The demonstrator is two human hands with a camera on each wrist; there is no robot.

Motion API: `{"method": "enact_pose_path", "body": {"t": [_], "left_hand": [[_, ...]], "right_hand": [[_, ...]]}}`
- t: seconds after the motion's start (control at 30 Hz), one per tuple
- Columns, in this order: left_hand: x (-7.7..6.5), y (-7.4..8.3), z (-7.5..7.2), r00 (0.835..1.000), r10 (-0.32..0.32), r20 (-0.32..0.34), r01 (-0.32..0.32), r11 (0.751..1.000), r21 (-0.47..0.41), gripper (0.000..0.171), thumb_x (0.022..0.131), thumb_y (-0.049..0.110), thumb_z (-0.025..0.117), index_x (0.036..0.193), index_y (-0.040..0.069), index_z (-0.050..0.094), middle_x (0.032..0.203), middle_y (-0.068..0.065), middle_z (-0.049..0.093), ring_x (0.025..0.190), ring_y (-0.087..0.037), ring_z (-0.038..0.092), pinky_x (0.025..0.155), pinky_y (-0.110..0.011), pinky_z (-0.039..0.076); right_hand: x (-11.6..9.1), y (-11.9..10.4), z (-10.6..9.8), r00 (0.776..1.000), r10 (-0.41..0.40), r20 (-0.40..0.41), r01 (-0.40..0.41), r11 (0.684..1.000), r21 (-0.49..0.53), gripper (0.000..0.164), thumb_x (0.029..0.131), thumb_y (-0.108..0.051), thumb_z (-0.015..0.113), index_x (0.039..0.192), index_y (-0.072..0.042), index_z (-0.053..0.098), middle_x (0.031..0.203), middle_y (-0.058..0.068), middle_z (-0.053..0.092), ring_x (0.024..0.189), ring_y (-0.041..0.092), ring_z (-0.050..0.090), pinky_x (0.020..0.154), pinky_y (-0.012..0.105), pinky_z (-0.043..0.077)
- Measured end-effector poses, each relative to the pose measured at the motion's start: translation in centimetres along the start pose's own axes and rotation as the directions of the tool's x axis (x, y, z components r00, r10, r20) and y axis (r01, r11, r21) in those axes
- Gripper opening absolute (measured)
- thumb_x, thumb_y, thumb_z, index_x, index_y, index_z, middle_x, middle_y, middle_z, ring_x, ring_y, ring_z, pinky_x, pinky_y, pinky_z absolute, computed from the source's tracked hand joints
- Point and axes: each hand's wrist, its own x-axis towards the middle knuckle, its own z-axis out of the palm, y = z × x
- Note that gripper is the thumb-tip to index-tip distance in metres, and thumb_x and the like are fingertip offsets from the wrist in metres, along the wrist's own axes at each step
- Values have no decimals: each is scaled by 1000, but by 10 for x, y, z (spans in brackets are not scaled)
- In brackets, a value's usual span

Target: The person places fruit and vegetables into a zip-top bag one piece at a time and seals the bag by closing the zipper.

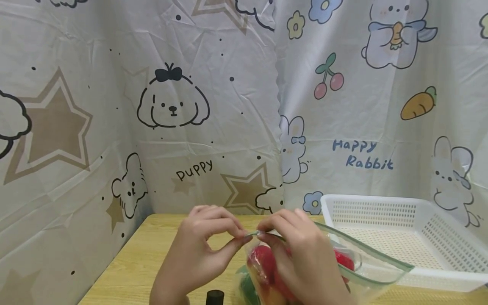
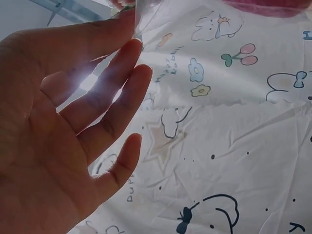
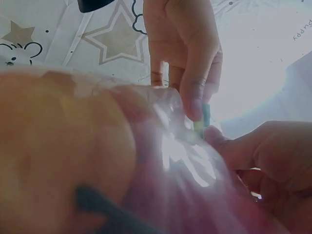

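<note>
A clear zip bag (image 1: pixel 366 254) with a green strip along its mouth stands on the table, its mouth gaping at the right. Red, rounded fruit-like things (image 1: pixel 263 260) fill it, and something green (image 1: pixel 248 288) shows low at its left. My left hand (image 1: pixel 207 245) pinches the bag's left top corner between thumb and index finger. Right beside it, my right hand (image 1: pixel 303 250) pinches the same green edge. In the right wrist view, a yellowish round thing (image 3: pixel 63 141) with a dark stem shows blurred and close through the plastic. The right hand hides part of the contents.
At the back right stands a white perforated basket (image 1: pixel 381 201). A black cylindrical top (image 1: pixel 214 297) pokes up at the front edge of view, left of the bag. A printed curtain (image 1: pixel 213 140) hangs behind the wooden table (image 1: pixel 145 254).
</note>
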Motion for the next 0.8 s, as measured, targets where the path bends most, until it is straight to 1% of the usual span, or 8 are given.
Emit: {"method": "enact_pose_path", "body": {"t": [0.1, 0.2, 0.3, 0.43, 0.53, 0.67, 0.8], "left_hand": [[0, -1, -1, 1000, -14, -7, 14, 1000, -3, 19, 69, 12, 80, 64, 23, 65, 72, 13, 66, 74, -1, 58, 77, -38, 45], [-1, -4, -3, 999, -24, -33, 23, 1000, -15, 19, 68, 11, 80, 64, 22, 65, 73, 12, 66, 75, -3, 58, 77, -40, 43], [-1, -8, -5, 998, -26, -60, 25, 1000, -17, 20, 67, 11, 81, 64, 22, 65, 73, 12, 65, 76, -4, 58, 76, -40, 41], [-2, -15, -6, 995, -42, -87, 41, 999, -15, 19, 67, 12, 81, 65, 23, 66, 75, 11, 65, 77, -4, 58, 77, -42, 40], [-4, -20, -7, 994, -58, -94, 57, 998, -13, 18, 68, 12, 81, 67, 24, 67, 77, 12, 66, 77, -4, 58, 81, -45, 41], [-6, -24, -8, 992, -99, -78, 98, 995, -24, 18, 69, 13, 81, 67, 24, 67, 77, 11, 66, 77, -4, 58, 84, -47, 40], [-6, -26, -9, 988, -142, -69, 140, 990, -32, 17, 69, 13, 81, 67, 24, 68, 76, 10, 66, 77, -5, 59, 87, -47, 40]], "right_hand": [[-1, 5, -3, 999, 50, 2, -50, 998, -40, 14, 75, -15, 75, 82, -24, 67, 80, -14, 65, 69, 6, 41, 51, 24, 44], [-1, 11, -8, 996, 84, -2, -84, 993, -81, 17, 73, -14, 75, 82, -26, 67, 80, -16, 65, 70, 6, 38, 51, 26, 43], [0, 19, -13, 995, 99, -13, -99, 987, -128, 20, 71, -9, 75, 82, -25, 66, 80, -14, 64, 71, 7, 37, 52, 29, 42], [1, 29, -17, 993, 116, -35, -120, 981, -153, 22, 69, -4, 74, 79, -22, 66, 79, -11, 65, 74, 9, 38, 55, 32, 43], [2, 36, -18, 992, 120, -38, -125, 980, -156, 21, 69, -4, 74, 79, -21, 66, 79, -10, 67, 76, 9, 39, 56, 32, 43], [2, 43, -21, 992, 119, -37, -124, 979, -165, 20, 70, -6, 75, 80, -21, 66, 80, -9, 68, 76, 9, 39, 55, 32, 44], [1, 48, -22, 991, 125, -51, -132, 976, -171, 17, 71, -9, 76, 80, -20, 66, 80, -8, 68, 77, 9, 41, 55, 35, 46]]}}
